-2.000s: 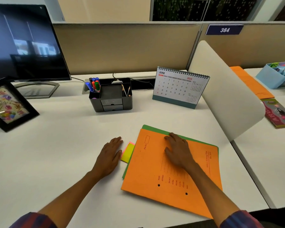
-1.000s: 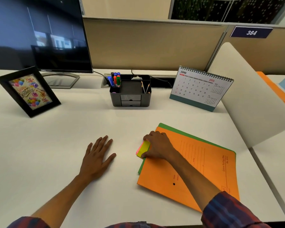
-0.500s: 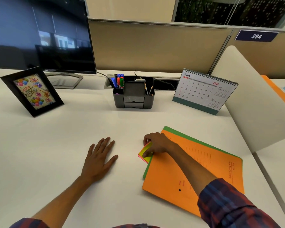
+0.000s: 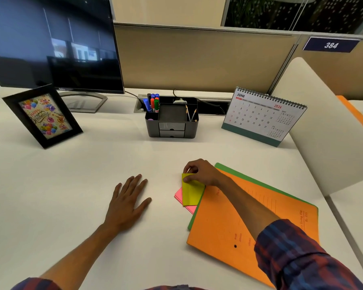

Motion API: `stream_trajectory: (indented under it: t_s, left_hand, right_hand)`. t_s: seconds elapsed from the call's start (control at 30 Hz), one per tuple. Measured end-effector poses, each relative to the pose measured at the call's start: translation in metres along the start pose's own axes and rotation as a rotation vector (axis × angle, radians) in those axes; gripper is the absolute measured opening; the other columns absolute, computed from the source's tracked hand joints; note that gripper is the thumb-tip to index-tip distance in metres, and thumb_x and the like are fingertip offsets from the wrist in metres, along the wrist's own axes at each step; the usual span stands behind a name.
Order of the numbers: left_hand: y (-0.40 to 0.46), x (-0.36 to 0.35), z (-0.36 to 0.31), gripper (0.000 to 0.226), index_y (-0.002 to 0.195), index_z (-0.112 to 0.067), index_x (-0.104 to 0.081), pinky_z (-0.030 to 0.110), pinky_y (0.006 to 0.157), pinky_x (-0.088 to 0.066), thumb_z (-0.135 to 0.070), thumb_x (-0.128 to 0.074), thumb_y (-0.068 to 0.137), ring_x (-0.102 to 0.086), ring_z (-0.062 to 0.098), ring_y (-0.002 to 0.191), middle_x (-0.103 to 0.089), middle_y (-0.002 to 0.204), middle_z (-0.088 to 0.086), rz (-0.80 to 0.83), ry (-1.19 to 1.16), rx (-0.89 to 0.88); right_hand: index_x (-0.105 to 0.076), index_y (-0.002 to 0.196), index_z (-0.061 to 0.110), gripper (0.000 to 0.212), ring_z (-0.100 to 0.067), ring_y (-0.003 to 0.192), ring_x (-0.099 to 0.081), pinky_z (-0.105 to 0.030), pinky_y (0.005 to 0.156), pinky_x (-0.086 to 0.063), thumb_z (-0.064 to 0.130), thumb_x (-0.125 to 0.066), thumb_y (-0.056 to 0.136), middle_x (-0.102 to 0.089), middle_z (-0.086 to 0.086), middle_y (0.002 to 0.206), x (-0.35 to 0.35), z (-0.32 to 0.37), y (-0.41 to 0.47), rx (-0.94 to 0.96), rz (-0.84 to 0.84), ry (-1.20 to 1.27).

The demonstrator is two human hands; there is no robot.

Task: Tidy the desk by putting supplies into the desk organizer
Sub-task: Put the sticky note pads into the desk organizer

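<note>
The yellow sticky notes [image 4: 190,190] are pinched at their far edge by the right hand [image 4: 199,171]. The left hand [image 4: 127,203] is laid flat on the surface [image 4: 71,185], fingers spread.

One organizer [image 4: 171,120] stands on the desk, with two small drawers in its front. It holds about five markers [image 4: 152,102], though they overlap and the count is unsure, and two pencils [image 4: 190,115]. There are two folders [image 4: 258,216], one orange over one green, two pads of sticky notes [image 4: 190,191], one monitor [image 4: 50,45], one photo frame [image 4: 42,116] and one calendar [image 4: 262,117].
</note>
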State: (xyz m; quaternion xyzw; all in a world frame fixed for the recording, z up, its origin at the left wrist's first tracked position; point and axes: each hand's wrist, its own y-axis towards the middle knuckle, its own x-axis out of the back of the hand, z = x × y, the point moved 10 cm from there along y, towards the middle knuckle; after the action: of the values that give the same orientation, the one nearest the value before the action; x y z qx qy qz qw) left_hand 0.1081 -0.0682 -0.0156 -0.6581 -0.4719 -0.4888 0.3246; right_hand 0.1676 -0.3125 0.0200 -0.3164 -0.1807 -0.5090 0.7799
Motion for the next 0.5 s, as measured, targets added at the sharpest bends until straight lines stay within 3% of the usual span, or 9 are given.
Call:
stream_trajectory:
  t_s: [0.13,0.23,0.37,0.5]
  left_hand:
    - [0.005,0.000,0.002,0.068,0.152,-0.035,-0.022,0.039,0.120,-0.005,-0.068,-0.019,0.092,-0.005,0.007,0.148,-0.012,0.161,-0.013,0.012,-0.013,-0.016]
    - [0.015,0.003,0.010,0.070,0.152,-0.034,-0.022,0.039,0.120,-0.004,-0.068,-0.019,0.091,-0.004,0.007,0.148,-0.011,0.161,-0.012,0.008,-0.012,0.012]
    - [0.033,0.008,0.025,0.070,0.151,-0.034,-0.024,0.042,0.120,-0.006,-0.067,-0.018,0.091,-0.006,0.011,0.148,-0.014,0.161,-0.009,0.006,-0.005,0.061]
    - [0.037,0.010,0.027,0.066,0.150,-0.034,-0.026,0.041,0.120,-0.007,-0.066,-0.021,0.093,-0.009,0.011,0.148,-0.017,0.160,-0.009,-0.019,0.005,0.058]
  right_hand:
    - [-0.073,0.104,0.013,0.022,-0.014,0.095,-0.063,-0.020,0.079,-0.049,0.017,-0.075,0.083,-0.072,-0.005,0.104,0.017,0.010,0.004,0.037,-0.043,0.028]
    - [-0.074,0.103,0.013,0.018,-0.012,0.093,-0.063,-0.022,0.079,-0.050,0.014,-0.072,0.085,-0.072,-0.003,0.103,0.041,0.026,0.007,0.082,-0.134,0.063]
    - [-0.069,0.098,0.027,0.011,-0.016,0.085,-0.064,-0.035,0.070,-0.052,0.027,-0.066,0.087,-0.069,0.003,0.091,0.088,0.048,0.012,0.166,-0.400,0.046]
    - [-0.063,0.111,0.026,0.018,-0.020,0.077,-0.065,-0.031,0.045,-0.053,0.027,-0.060,0.094,-0.066,-0.004,0.097,0.125,0.063,0.016,0.195,-0.583,0.106]
